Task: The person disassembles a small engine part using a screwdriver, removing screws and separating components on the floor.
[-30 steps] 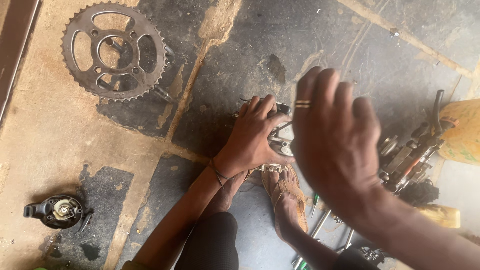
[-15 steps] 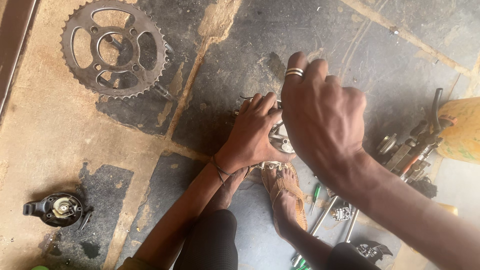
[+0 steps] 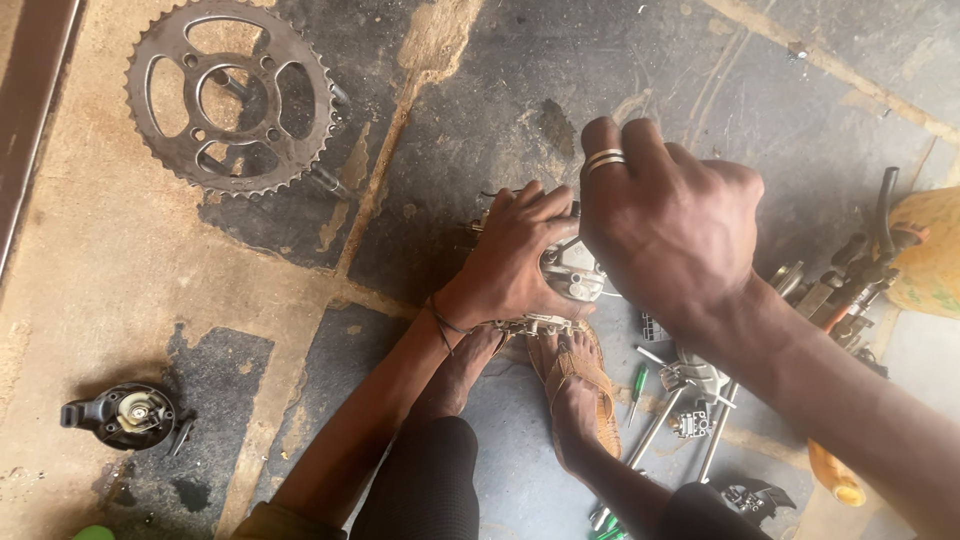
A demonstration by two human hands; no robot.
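My left hand (image 3: pixel 510 265) is clamped over a silver metal engine casing (image 3: pixel 572 275) that rests on the dark concrete floor just ahead of my feet. A thin band circles that wrist. Closer to the camera, my right hand (image 3: pixel 670 225) hangs over the right side of the casing with its back to me. It wears a ring on one finger. Its fingers curl downward, their tips are hidden, and I cannot tell whether they touch the casing. My sandalled foot (image 3: pixel 580 385) lies directly below the casing.
A large toothed sprocket (image 3: pixel 150 62) lies flat at the upper left. A small black round part (image 3: pixel 125 415) sits at the lower left. Spanners, a screwdriver and small metal pieces (image 3: pixel 690 385) are scattered to the right, near a yellow container (image 3: pixel 930 255).
My right hand had its fingers spread at the right. It has moved left and farther away to hang over the casing, fingers curling down. My left hand has stayed on the casing.
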